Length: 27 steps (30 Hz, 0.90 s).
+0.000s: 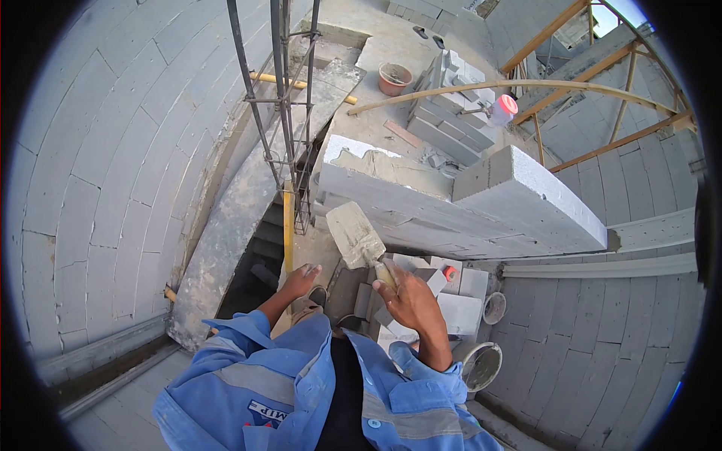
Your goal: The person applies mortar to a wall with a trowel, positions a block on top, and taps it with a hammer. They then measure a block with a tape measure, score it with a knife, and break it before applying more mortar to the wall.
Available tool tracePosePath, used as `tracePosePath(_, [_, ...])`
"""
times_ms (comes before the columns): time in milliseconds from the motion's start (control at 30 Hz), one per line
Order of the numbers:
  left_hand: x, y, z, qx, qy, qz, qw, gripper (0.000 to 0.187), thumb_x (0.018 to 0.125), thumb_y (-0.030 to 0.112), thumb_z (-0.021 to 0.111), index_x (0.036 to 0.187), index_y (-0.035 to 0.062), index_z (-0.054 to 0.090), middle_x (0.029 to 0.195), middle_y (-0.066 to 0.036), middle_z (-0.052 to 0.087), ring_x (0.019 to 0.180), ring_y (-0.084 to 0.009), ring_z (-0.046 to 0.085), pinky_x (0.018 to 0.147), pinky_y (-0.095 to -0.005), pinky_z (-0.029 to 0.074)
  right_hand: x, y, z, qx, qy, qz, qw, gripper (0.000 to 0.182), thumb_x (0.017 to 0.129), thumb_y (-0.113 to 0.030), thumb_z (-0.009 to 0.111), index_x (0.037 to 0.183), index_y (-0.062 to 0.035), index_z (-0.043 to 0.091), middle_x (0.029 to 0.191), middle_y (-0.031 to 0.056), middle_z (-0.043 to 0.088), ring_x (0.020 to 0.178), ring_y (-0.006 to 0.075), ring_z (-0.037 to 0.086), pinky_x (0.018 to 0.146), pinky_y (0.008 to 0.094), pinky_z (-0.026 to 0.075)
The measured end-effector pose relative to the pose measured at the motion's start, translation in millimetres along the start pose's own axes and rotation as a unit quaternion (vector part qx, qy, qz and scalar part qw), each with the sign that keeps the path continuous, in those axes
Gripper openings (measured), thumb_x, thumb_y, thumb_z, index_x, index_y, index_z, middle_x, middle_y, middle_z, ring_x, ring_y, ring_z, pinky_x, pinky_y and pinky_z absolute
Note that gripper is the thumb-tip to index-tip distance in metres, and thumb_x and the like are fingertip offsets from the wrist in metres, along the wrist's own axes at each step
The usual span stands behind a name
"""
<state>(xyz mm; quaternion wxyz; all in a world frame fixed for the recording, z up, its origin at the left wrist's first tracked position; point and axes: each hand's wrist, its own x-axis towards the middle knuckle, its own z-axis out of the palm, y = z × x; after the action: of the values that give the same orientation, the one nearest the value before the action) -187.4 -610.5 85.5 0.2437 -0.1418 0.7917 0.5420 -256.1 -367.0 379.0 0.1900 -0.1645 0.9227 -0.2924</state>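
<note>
My right hand (412,301) is wrapped round the handle of a trowel (355,234), whose flat blade is coated with grey mortar and points up and left. Nothing shows in my left hand (301,281), held low at the centre-left with its fingers partly curled; whether they are closed on anything is too small to tell. Just beyond the trowel runs a low wall of pale blocks (421,218). Mortar (391,169) covers part of its top, and a large white block (526,197) stands on its right part.
Vertical rebar (286,98) rises beside a dark opening (259,259) on the left. Loose blocks (459,312) and a mortar bucket (480,365) lie near my right side. Farther off are an orange bucket (394,78), stacked blocks (451,124) and a curved wooden strip (526,84).
</note>
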Motion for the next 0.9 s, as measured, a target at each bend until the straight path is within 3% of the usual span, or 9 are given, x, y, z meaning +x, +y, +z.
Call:
tracePosePath(67, [10,-6,5,0.038,0.057,0.060,0.996,0.053,0.099,0.048,0.046,0.112,-0.0019,0.061,0.083,-0.015,0.064,0.080,-0.0236,0.063,0.079,-0.0369,0.049,-29,32,10,0.025,-0.051,0.080,0.995,0.051,0.090,-0.032,0.060,0.127,0.0024,0.053,0.099,0.0293,0.065,0.097,0.0463,0.062,0.085,0.0505,0.048])
tracePosePath(133, [25,-20,9,0.053,0.067,0.042,0.995,0.051,0.099,0.046,0.048,0.109,-0.0022,0.060,0.085,-0.011,0.063,0.079,-0.0204,0.062,0.077,-0.0344,0.049,-60,75,27,0.036,-0.029,0.146,0.988,0.052,0.088,-0.034,0.061,0.124,0.0026,0.054,0.098,0.0298,0.065,0.097,0.0465,0.062,0.085,0.0507,0.048])
tracePosePath(167, [34,-27,8,0.006,0.034,0.038,0.999,0.061,0.097,0.050,0.048,0.113,-0.0065,0.061,0.103,-0.026,0.066,0.102,-0.0333,0.064,0.090,-0.0375,0.047,-85,98,39,0.040,-0.024,0.191,0.980,0.053,0.087,-0.037,0.062,0.121,0.0028,0.055,0.097,0.0303,0.065,0.097,0.0468,0.062,0.085,0.0510,0.048])
tracePosePath(233, [37,-23,3,-0.042,0.021,0.011,0.999,0.051,0.097,0.046,0.053,0.099,-0.0043,0.061,0.078,-0.010,0.057,0.076,-0.0138,0.057,0.073,-0.0309,0.049,-131,134,50,0.016,-0.015,0.299,0.954,0.056,0.084,-0.037,0.066,0.121,0.0028,0.054,0.096,0.0298,0.066,0.094,0.0454,0.064,0.084,0.0505,0.049])
tracePosePath(267, [45,-32,5,-0.118,0.022,0.005,0.993,0.045,0.097,0.043,0.056,0.097,-0.0022,0.061,0.079,-0.006,0.057,0.073,-0.0129,0.056,0.069,-0.0303,0.049,-155,155,60,0.005,0.000,0.354,0.935,0.052,0.083,-0.035,0.067,0.117,0.0032,0.056,0.097,0.0295,0.066,0.093,0.0453,0.064,0.083,0.0511,0.049])
tracePosePath(400, [40,-30,-2,0.015,-0.042,-0.071,0.996,0.044,0.096,0.041,0.058,0.106,-0.0015,0.061,0.088,-0.005,0.060,0.075,-0.0143,0.058,0.069,-0.0298,0.050,-255,198,48,0.049,0.156,0.515,0.842,0.043,0.078,-0.029,0.066,0.105,0.0041,0.058,0.096,0.0276,0.066,0.095,0.0429,0.064,0.083,0.0500,0.049])
tracePosePath(533, [18,-8,6,0.121,-0.085,-0.138,0.979,0.043,0.095,0.040,0.058,0.110,-0.0007,0.061,0.093,-0.006,0.062,0.080,-0.0154,0.059,0.068,-0.0305,0.050,-341,263,53,-0.018,0.287,0.584,0.759,0.047,0.079,-0.022,0.065,0.114,0.0056,0.048,0.099,0.0287,0.065,0.097,0.0451,0.063,0.085,0.0502,0.050])
tracePosePath(667, [17,-28,17,0.104,-0.053,-0.120,0.986,0.043,0.095,0.041,0.058,0.113,0.0014,0.061,0.094,-0.006,0.063,0.082,-0.0149,0.059,0.066,-0.0298,0.049,-399,336,34,-0.040,0.216,0.655,0.723,0.041,0.084,-0.018,0.059,0.118,0.0045,0.053,0.101,0.0268,0.067,0.095,0.0443,0.065,0.081,0.0507,0.052])
tracePosePath(900, [-55,17,25,0.142,-0.047,-0.178,0.973,0.043,0.097,0.041,0.055,0.124,0.0077,0.058,0.108,-0.006,0.063,0.088,-0.0180,0.062,0.073,-0.0355,0.049,-462,482,43,-0.221,0.113,0.670,0.699,0.025,0.090,-0.016,0.051,0.097,-0.0074,0.073,0.095,0.0184,0.071,0.089,0.0348,0.071,0.072,0.0439,0.056])
